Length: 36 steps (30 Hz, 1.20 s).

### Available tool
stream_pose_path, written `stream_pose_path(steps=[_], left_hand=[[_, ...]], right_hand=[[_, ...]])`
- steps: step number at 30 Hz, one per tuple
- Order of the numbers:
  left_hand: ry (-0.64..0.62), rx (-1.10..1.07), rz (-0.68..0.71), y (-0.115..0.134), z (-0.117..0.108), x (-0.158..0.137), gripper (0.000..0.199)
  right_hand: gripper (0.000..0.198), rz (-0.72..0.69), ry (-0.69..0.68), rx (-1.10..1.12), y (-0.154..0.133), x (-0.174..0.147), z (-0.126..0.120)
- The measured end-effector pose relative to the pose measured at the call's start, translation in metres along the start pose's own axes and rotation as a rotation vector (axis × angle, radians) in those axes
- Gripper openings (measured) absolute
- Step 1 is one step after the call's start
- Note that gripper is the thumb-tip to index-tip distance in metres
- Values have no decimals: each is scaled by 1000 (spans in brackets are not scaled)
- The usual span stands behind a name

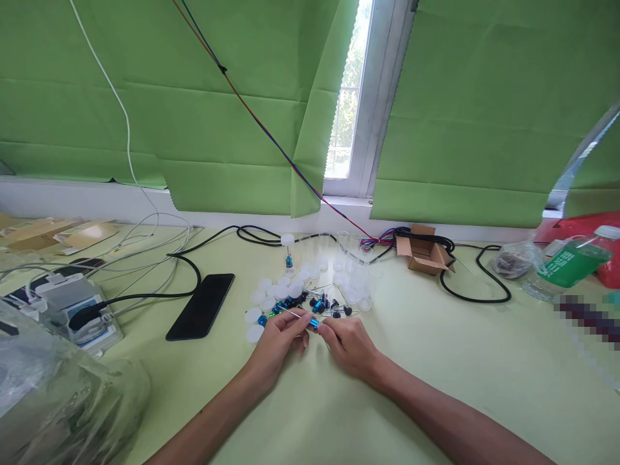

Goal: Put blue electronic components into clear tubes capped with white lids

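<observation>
Between my hands is a small shiny blue metal piece (314, 322), with a thin metal rod (290, 312) running from it toward the upper left. My left hand (277, 341) pinches the piece near the rod. At the piece's other end, my right hand (349, 343) is closed with thumb and fingertips against it; its exact grip is partly hidden. Just beyond lies a pile of blue and black small parts with thin rods (329, 303). White round caps (266, 303) surround the pile on its left. Clear tubes (341, 250) stand behind, one capped tube (289, 255) holding a blue part.
A black phone (201, 307) lies to the left, near a power strip (92, 316) with cables. A clear plastic bag (62, 394) fills the lower left. An open cardboard box (422, 250) and coiled black cables stand at the back. A green-labelled bottle (569, 265) lies tilted at right.
</observation>
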<state>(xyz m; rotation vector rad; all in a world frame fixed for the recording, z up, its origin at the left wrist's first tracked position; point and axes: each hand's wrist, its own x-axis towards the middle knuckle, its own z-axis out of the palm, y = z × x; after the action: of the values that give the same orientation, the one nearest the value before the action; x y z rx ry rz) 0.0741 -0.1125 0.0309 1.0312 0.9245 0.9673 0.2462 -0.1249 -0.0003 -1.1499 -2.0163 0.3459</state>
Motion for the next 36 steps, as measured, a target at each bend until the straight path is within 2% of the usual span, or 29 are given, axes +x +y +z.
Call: stream_pose_path(steps=[3, 7, 16, 26, 36], left_hand=[[36, -30, -16, -1, -1, 1, 28], [72, -42, -21, -2, -3, 3, 30], [47, 4, 6, -3, -4, 2, 29], [22, 24, 12, -1, -1, 1, 28], [0, 40, 15, -2, -1, 1, 28]], right_hand=[[29, 52, 53, 42, 1, -2, 2], [27, 23, 77, 64, 5, -3, 7], [20, 0, 41, 63, 5, -2, 6], [39, -49, 25, -14, 3, 0, 4], [46, -60, 12, -34, 6, -1, 5]])
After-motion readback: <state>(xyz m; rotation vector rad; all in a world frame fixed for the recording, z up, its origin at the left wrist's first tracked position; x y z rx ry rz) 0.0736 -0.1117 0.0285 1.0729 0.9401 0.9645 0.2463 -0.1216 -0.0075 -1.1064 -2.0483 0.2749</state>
